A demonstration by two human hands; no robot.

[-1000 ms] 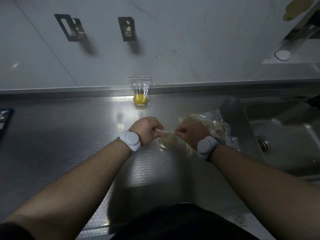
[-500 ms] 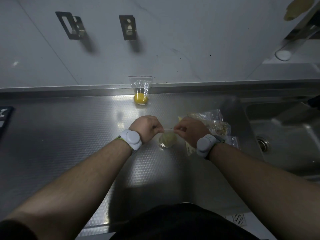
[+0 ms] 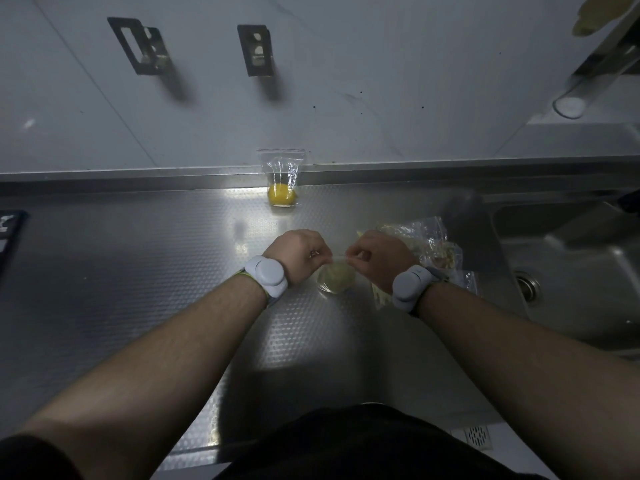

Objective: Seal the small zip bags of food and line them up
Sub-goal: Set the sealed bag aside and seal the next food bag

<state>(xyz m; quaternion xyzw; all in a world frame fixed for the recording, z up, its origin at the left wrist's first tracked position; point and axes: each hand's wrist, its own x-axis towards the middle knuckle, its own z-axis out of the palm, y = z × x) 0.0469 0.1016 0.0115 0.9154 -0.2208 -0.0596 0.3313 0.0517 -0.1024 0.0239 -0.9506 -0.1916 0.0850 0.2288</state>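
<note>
Head view. I hold a small zip bag (image 3: pixel 336 277) between both hands above the steel counter (image 3: pixel 138 271). My left hand (image 3: pixel 299 254) pinches the left end of the bag's top edge; my right hand (image 3: pixel 375 258) pinches the right end. Both are clamped on the seal strip, which runs left to right between them, with the pale food hanging below. I judge the seal is being pressed shut; whether it is fully closed I cannot tell.

One bag holding something yellow (image 3: pixel 281 181) stands upright against the back wall (image 3: pixel 346 81), well beyond the hands. That marks the line to join. A heap of further bags (image 3: pixel 429 247) lies just right of my right hand. The sink (image 3: pixel 571 271) lies further right. Nothing blocks the path from the hands to the wall.
</note>
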